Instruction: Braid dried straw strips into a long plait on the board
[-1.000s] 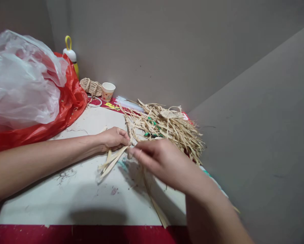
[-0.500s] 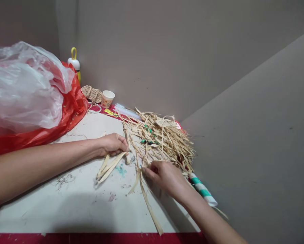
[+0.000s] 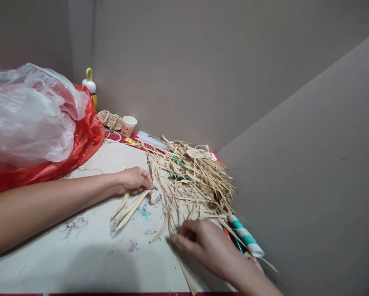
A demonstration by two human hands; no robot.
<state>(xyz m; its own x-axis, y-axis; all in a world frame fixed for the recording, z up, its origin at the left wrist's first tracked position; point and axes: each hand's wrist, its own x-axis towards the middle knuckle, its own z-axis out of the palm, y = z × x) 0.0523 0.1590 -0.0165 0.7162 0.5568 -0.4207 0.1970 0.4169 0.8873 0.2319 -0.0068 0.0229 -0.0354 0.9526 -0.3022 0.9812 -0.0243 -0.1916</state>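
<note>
Two bare hands were pictured over one flat white board (image 3: pixel 42 259), where at least three pale, flat, dry plant-fibre strips (image 3: pixel 130 214) were pinched by the closed thumb and fingers of the left hand (image 3: pixel 135 180), their free ends fanned toward the near edge. The fingers of the right hand (image 3: pixel 199 242) were curled beside one long tan fibre strip (image 3: pixel 186 274); whether it was gripped could not be told. Beyond the right hand, one tangled heap of straw-coloured dry fibres (image 3: pixel 213 176) was spread, with one green-and-white striped tube (image 3: pixel 247 238) laid near it. Along the back, one printed paper cup (image 3: pixel 128 127), one oval woven tan piece (image 3: pixel 110 119) and one white-topped yellow bottle (image 3: pixel 89 86) were lined up near one crumpled translucent plastic bag (image 3: pixel 33 127) and one red plastic bag (image 3: pixel 91 131).
</note>
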